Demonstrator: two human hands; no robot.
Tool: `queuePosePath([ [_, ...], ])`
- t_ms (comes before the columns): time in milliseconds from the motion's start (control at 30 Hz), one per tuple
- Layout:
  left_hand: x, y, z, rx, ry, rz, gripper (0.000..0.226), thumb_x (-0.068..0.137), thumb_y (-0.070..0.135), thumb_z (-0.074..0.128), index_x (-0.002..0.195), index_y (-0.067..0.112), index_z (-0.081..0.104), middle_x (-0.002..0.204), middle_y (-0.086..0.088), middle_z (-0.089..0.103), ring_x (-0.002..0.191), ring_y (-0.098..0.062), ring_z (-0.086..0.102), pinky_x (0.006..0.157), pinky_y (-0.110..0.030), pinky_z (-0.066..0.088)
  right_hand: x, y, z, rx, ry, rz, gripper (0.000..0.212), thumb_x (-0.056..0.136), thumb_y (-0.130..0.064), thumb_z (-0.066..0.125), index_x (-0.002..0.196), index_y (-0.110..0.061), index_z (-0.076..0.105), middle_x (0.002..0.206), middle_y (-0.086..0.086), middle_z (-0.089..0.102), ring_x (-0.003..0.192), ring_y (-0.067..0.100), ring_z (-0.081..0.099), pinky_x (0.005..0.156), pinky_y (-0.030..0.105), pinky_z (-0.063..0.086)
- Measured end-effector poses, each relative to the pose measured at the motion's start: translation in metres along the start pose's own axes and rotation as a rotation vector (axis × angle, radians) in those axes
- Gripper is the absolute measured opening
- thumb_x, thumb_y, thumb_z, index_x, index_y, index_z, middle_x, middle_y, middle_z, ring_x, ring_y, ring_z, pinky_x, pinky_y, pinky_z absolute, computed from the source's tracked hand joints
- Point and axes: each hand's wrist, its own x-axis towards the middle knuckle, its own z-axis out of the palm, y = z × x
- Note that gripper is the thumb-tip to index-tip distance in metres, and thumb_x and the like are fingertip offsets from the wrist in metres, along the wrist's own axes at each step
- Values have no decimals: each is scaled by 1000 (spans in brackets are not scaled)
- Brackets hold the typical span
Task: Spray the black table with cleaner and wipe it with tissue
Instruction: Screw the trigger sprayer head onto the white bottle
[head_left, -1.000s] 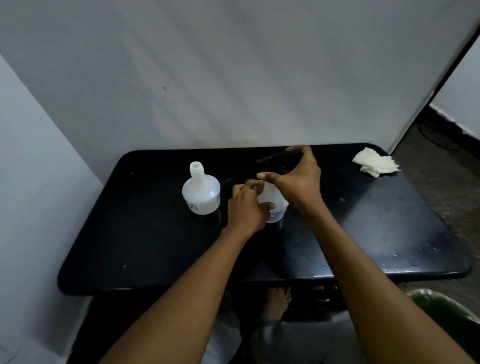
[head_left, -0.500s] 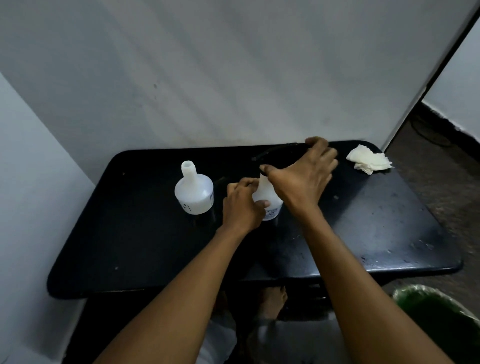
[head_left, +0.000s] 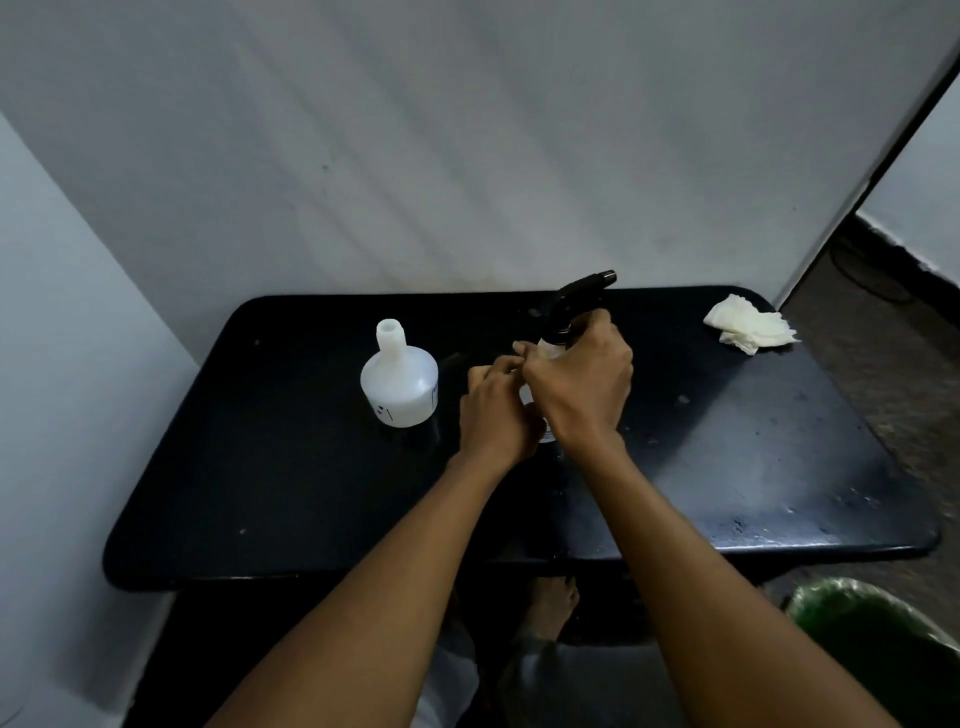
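A small white spray bottle stands mid-table, mostly hidden behind my hands; its black trigger head sticks up above them. My left hand grips the bottle's body. My right hand wraps the neck just under the trigger head. A second white bottle, uncapped, stands upright to the left of my hands. A crumpled white tissue lies at the far right corner of the black table.
The table sits against a white wall in a corner. A green-lined bin stands on the floor at the lower right. My bare foot shows under the table's front edge.
The black trigger head now stands upright on the bottle's neck. My right hand has shifted from the head down to the neck. The left hand keeps its hold.
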Motion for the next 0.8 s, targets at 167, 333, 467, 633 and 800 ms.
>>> queuePosePath([
  [167, -1, -1, 1, -64, 5, -41, 45, 86, 23, 66, 129, 22, 57, 139, 4, 50, 131, -23, 37, 98, -46, 46, 3, -1, 0, -11, -9, -49, 44, 82, -48, 77, 104, -11, 66, 100, 6, 63, 96, 26, 62, 73, 33, 51],
  [333, 1, -2, 3, -46, -18, -46, 48, 88, 27, 63, 134, 19, 55, 142, 5, 49, 136, -22, 32, 104, -45, 43, 11, -9, -9, 115, -57, -35, 21, 82, -31, 77, 81, -16, 62, 90, 3, 57, 78, 14, 54, 59, 14, 33],
  [467, 0, -3, 4, -109, -3, -35, 56, 85, 30, 68, 139, 21, 51, 140, 4, 50, 136, -23, 34, 107, -47, 39, 20, -19, -25, 338, -19, 55, 11, 73, -15, 76, 69, -15, 66, 63, -3, 64, 51, -3, 55, 47, 6, 38],
  [633, 0, -4, 8, -76, 28, 10, 55, 87, 33, 65, 139, 19, 51, 140, 6, 51, 131, -23, 35, 102, -42, 37, 29, -26, -51, 484, 11, 125, 9, 71, -22, 80, 72, -25, 72, 67, 0, 74, 65, 20, 74, 65, 38, 64],
  [800, 1, 0, 11, -57, 26, 29, 54, 88, 32, 64, 139, 19, 50, 142, 8, 50, 130, -23, 34, 100, -42, 36, 33, -32, -74, 550, 50, 117, 15, 67, -19, 82, 63, -30, 72, 64, 2, 74, 60, 28, 75, 65, 51, 64],
])
